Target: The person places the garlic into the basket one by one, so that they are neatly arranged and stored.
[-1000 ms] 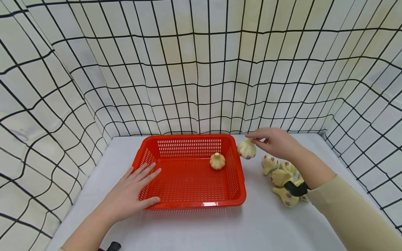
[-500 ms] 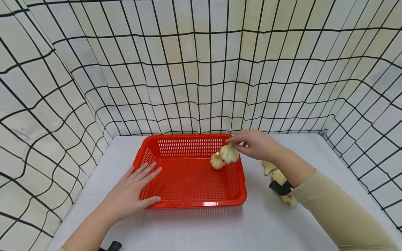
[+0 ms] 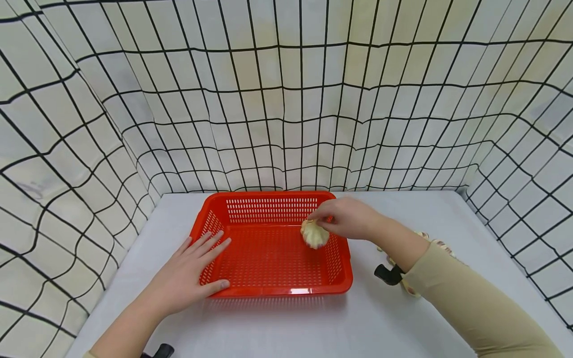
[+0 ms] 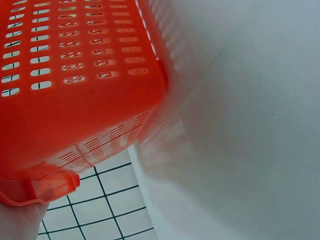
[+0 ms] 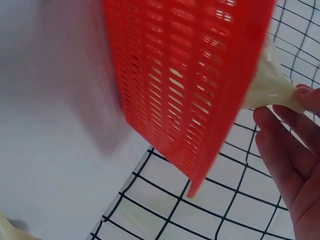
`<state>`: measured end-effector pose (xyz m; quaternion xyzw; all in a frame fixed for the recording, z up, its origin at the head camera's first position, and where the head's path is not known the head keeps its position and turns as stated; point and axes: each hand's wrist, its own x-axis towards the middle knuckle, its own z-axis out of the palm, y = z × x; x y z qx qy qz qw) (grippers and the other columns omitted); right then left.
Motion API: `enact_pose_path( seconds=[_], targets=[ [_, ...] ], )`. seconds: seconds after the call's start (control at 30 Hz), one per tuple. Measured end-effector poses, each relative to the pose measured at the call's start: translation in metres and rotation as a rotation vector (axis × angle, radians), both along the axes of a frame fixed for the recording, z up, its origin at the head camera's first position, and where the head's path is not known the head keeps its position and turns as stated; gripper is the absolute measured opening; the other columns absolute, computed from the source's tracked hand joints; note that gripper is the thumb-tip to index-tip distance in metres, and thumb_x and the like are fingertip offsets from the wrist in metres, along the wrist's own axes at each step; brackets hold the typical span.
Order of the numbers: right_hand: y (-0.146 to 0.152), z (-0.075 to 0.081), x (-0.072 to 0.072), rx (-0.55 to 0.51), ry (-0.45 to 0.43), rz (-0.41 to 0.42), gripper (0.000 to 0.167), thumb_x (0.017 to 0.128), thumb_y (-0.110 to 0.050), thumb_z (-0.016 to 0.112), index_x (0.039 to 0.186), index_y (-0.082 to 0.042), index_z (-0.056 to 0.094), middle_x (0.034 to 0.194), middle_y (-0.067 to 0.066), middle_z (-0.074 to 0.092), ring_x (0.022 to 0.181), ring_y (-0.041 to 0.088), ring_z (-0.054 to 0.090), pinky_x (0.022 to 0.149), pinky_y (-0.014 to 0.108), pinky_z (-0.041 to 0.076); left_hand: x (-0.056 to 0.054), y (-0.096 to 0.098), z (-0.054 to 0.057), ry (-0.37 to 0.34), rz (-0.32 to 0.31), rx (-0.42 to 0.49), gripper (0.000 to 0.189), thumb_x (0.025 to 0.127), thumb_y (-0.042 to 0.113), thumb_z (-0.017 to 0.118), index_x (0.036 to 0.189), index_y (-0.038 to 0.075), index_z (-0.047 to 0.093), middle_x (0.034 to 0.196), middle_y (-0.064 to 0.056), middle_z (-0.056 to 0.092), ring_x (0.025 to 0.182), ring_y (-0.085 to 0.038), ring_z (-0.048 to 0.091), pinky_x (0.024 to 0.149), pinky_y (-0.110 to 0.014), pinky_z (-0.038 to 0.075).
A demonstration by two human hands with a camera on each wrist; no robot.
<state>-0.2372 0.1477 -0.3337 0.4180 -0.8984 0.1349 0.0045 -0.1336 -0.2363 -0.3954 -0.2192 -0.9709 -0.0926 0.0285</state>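
A red plastic basket (image 3: pixel 273 292) with slotted walls stands on the white table. Over its right end, my right hand (image 3: pixel 346 219) pinches a garlic bulb (image 3: pixel 317 237) by its stem between thumb and fingers, the bulb hanging below. The right wrist view shows that bulb (image 5: pixel 267 82) partly behind the basket wall. A second bulb in the basket is largely covered by the held one; whether they touch I cannot tell. My left hand (image 3: pixel 192 276) lies with spread, straight fingers on the basket's left rim, thumb at the front corner.
Several more garlic bulbs (image 3: pixel 411 289) lie on the table right of the basket, mostly hidden under my right forearm and the black wrist camera (image 3: pixel 388 274). White walls with black netting (image 3: pixel 268 119) enclose the table at the back and both sides.
My right hand has carried the garlic bulb leftward from outside the basket, over its right rim, then lower inside it, covering the bulb there. My left hand has stayed put.
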Motion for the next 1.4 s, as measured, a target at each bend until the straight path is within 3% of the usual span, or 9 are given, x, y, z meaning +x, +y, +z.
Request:
enact_pose_path(
  seconds=[0.27, 0.53, 0.77, 1.4],
  targets=[
    [-0.009, -0.016, 0.000, 0.097, -0.068, -0.011, 0.023, 0.093, -0.019, 0.070, 0.115, -0.023, 0.076, 0.108, -0.010, 0.072, 0.102, 0.010, 0.065, 0.091, 0.032, 0.053, 0.000, 0.000, -0.001, 0.006, -0.001, -0.002, 0.085, 0.085, 0.063, 0.064, 0.156, 0.026, 0.034, 0.163, -0.002, 0.025, 0.147, -0.035, 0.025, 0.122, -0.044, -0.006],
    [-0.012, -0.027, -0.002, 0.165, -0.132, -0.051, 0.022, 0.091, -0.022, 0.072, 0.112, -0.025, 0.077, 0.103, -0.012, 0.072, 0.096, 0.009, 0.064, 0.088, 0.031, 0.054, 0.000, 0.000, -0.001, 0.012, 0.000, -0.004, 0.086, 0.085, 0.063, 0.065, 0.156, 0.025, 0.034, 0.163, -0.003, 0.026, 0.147, -0.034, 0.026, 0.121, -0.041, -0.009],
    [-0.013, -0.029, -0.004, 0.192, -0.116, -0.055, 0.023, 0.090, -0.023, 0.073, 0.113, -0.024, 0.077, 0.099, -0.012, 0.072, 0.090, 0.008, 0.063, 0.086, 0.030, 0.054, 0.000, 0.000, 0.000, 0.022, -0.005, -0.001, 0.085, 0.085, 0.062, 0.066, 0.156, 0.025, 0.035, 0.162, -0.003, 0.027, 0.146, -0.035, 0.027, 0.122, -0.046, -0.002],
    [-0.016, -0.034, -0.006, 0.238, -0.112, -0.085, 0.024, 0.089, -0.024, 0.074, 0.113, -0.024, 0.077, 0.101, -0.011, 0.073, 0.094, 0.009, 0.064, 0.089, 0.031, 0.054, 0.001, 0.000, -0.001, 0.025, -0.003, 0.007, 0.085, 0.086, 0.068, 0.060, 0.156, 0.026, 0.033, 0.163, 0.000, 0.025, 0.147, -0.033, 0.026, 0.122, -0.042, -0.006]
  ],
)
